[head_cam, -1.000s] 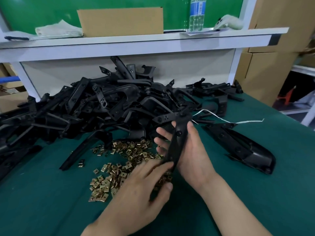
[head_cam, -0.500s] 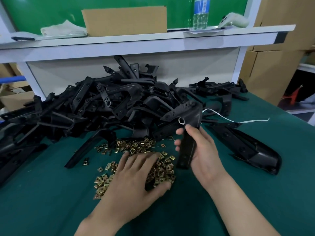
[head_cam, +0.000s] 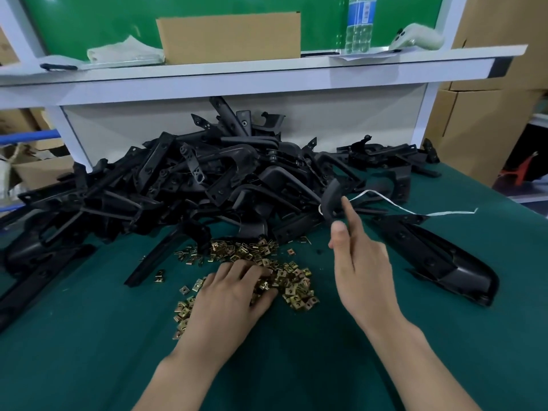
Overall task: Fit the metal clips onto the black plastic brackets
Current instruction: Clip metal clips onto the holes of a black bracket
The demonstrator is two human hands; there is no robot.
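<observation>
Left hand [head_cam: 228, 298] in the metal clips [head_cam: 296, 289], right hand [head_cam: 363, 268] loose by the bracket heap, on the green counter [head_cam: 89, 351].
Left fingers [head_cam: 246, 272] are bent down into the clip pile with their tips buried, so I cannot tell whether they pinch a clip. More clips lie scattered just beyond and to both sides of them. The right fingers [head_cam: 348, 212] are spread, with the index straight and the thumb apart, gripping nothing. One curved bracket [head_cam: 331, 197] sits just beyond the index tip; contact is unclear. A white string [head_cam: 444, 214] trails right from there. A long black cover [head_cam: 444, 262] lies right of the right hand. The black plastic brackets [head_cam: 207, 185] are heaped beyond both hands. Farthest back is a shelf [head_cam: 237, 81] with a cardboard box [head_cam: 228, 37] and a water bottle [head_cam: 359, 25].
</observation>
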